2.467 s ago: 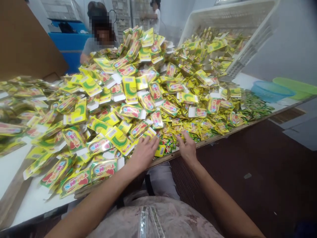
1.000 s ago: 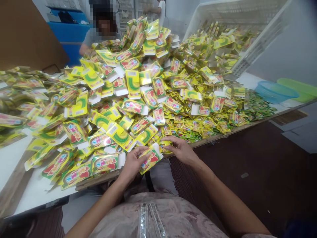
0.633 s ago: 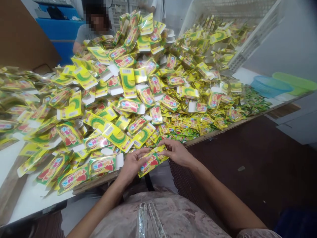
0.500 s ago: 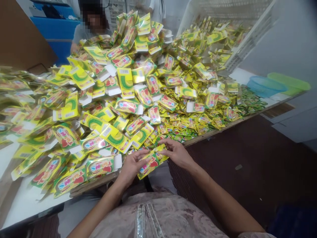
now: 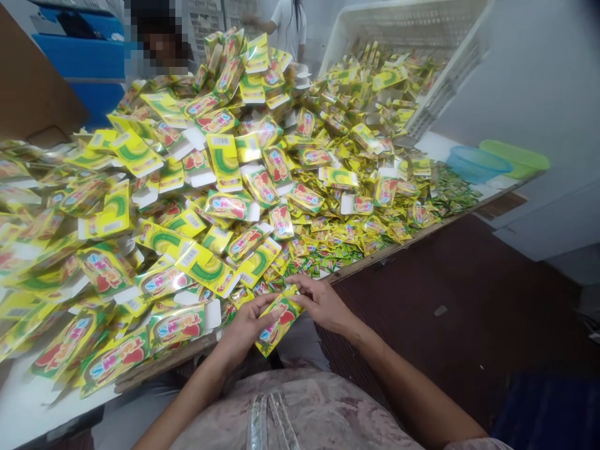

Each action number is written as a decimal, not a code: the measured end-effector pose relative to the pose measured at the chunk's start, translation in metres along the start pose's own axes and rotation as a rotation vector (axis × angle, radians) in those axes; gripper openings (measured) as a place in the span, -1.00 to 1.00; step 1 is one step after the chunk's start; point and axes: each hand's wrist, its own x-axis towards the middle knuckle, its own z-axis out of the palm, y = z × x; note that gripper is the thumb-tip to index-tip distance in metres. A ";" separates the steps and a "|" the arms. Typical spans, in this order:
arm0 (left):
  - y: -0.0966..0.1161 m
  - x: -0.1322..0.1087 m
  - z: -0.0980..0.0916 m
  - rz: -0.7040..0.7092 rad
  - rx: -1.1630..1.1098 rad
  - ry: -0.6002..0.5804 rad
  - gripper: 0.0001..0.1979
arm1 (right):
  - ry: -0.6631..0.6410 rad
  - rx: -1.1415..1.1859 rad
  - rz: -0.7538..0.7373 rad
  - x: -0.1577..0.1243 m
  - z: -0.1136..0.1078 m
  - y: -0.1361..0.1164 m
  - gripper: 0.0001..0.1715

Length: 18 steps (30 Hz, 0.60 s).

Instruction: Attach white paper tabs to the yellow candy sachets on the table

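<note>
Just in front of the table edge I hold one small printed carton point(image 5: 280, 324), yellow and green with a red fruit picture. My left hand point(image 5: 244, 326) grips its left side between thumb and fingers. My right hand point(image 5: 321, 301) pinches its upper right end; the fingers partly hide that end, so I cannot tell how its flap stands. Beyond my hands lie small shiny sachets point(image 5: 344, 240) in a loose heap. To the left, a big pile of similar cartons point(image 5: 175, 281) reaches the table edge, many with white end flaps standing out.
A tilted white plastic crate point(image 5: 438, 87) with more cartons and sachets stands at the back right. Near the table's right end are a blue basin point(image 5: 480, 164) and a green tray point(image 5: 518, 159). A person point(image 5: 159, 50) is behind the pile, another person point(image 5: 288, 28) farther back.
The carton's right end, spread out beside my right fingers before, now looks narrower and more folded in. The carton is tilted more steeply. The whole view has shifted slightly.
</note>
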 end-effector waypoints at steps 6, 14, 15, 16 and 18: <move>0.009 0.003 0.001 -0.030 -0.150 0.168 -0.44 | 0.487 -0.208 0.062 0.018 -0.021 0.015 -0.69; 0.020 0.002 -0.001 0.039 -0.165 0.238 -0.37 | 0.422 -0.366 0.262 0.042 -0.043 0.070 -0.61; 0.020 0.002 -0.001 0.041 -0.160 0.233 -0.38 | 0.450 -0.362 0.271 0.042 -0.042 0.071 -0.61; 0.020 0.002 -0.001 0.039 -0.159 0.238 -0.37 | 0.481 -0.368 0.280 0.043 -0.041 0.072 -0.62; 0.020 0.003 0.000 0.032 -0.162 0.269 -0.33 | 0.512 -0.353 0.295 0.047 -0.038 0.071 -0.64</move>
